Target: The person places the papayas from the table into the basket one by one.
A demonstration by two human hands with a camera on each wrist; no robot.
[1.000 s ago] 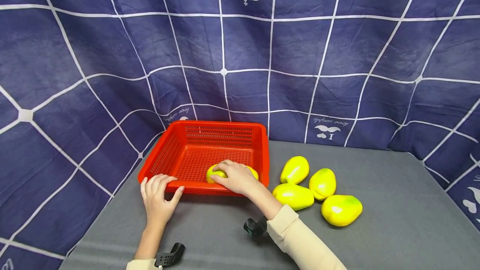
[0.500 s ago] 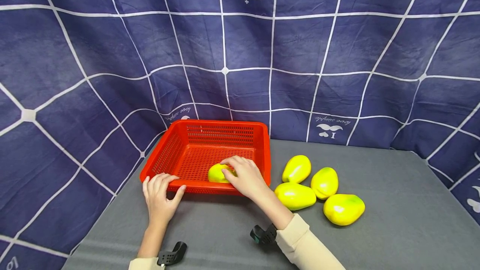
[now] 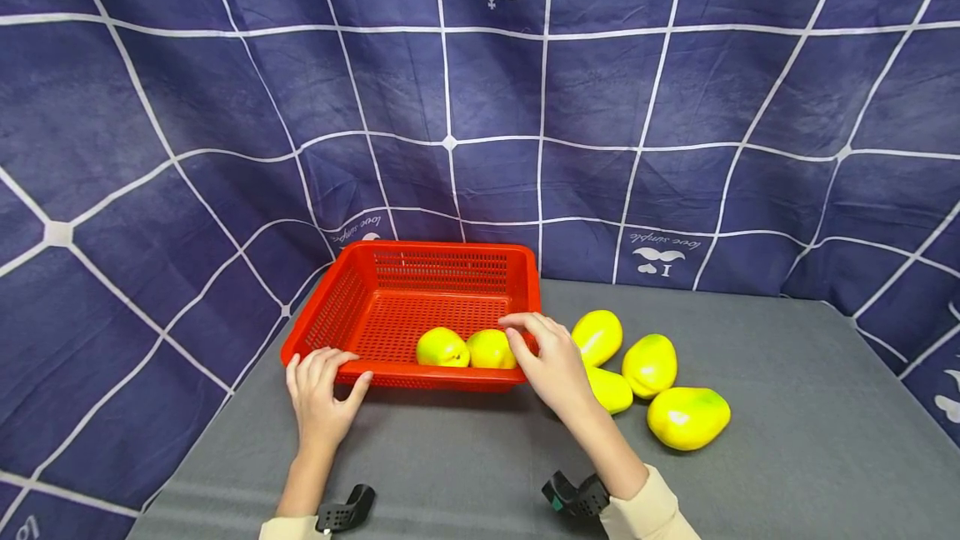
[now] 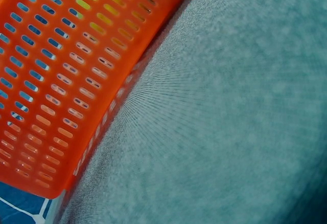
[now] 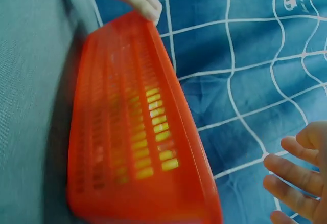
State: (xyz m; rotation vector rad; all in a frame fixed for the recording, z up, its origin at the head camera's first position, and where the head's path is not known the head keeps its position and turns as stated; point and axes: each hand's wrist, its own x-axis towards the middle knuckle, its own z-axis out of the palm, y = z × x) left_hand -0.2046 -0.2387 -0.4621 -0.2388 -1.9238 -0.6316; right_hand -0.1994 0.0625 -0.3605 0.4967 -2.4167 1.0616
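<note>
My left hand (image 3: 321,398) holds the front rim of the red plastic basket (image 3: 442,376) near its left corner, fingers bent over the edge and thumb apart. Two yellow mango-like fruits with greenish tinges, one on the left (image 3: 441,347) and one on the right (image 3: 491,349), lie side by side inside along the front wall. Just above the basket's front right corner is my right hand (image 3: 557,365), fingers spread and loosely bent, holding nothing. In the right wrist view its fingers (image 5: 299,175) stand apart from the basket. The left wrist view shows the perforated basket wall (image 4: 66,75) without the hand.
Several more yellow fruits lie to the right of the basket on the grey cloth: a rear one (image 3: 597,338), a middle one (image 3: 649,366), a front one (image 3: 687,418), and one (image 3: 609,391) partly behind my right hand. A blue grid-patterned curtain (image 3: 585,90) stands behind.
My right hand has let go of the fruits in the basket and moved right, past the right corner. Both fruits inside are now uncovered. My left hand stays on the rim.
</note>
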